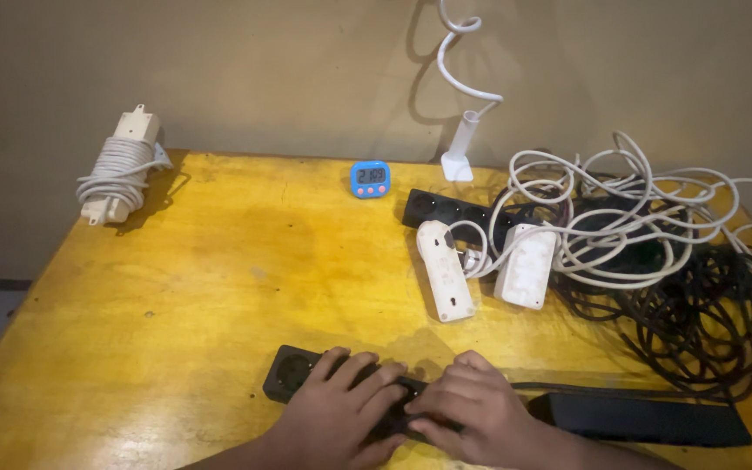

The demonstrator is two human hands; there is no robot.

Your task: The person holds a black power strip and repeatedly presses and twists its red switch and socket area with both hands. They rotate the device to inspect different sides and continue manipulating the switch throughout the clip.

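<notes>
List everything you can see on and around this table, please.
Table: one, yellow wood, against a beige wall.
Wound power strip: one, white, cord wrapped round it, far left corner.
Timer: one, blue, far edge, middle.
Lamp base: one, white, curly neck, by the wall.
White power strips: two, centre right.
Black strip: one, behind them.
Cable tangle: white and black, right side.
Black power strip: one, near edge, under both hands.
Left hand: resting on it.
Right hand: resting on it.

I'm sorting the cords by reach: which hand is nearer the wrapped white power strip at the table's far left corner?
Left. The left hand lies on that side of the wrapped white power strip; the right hand lies farther right.
</notes>
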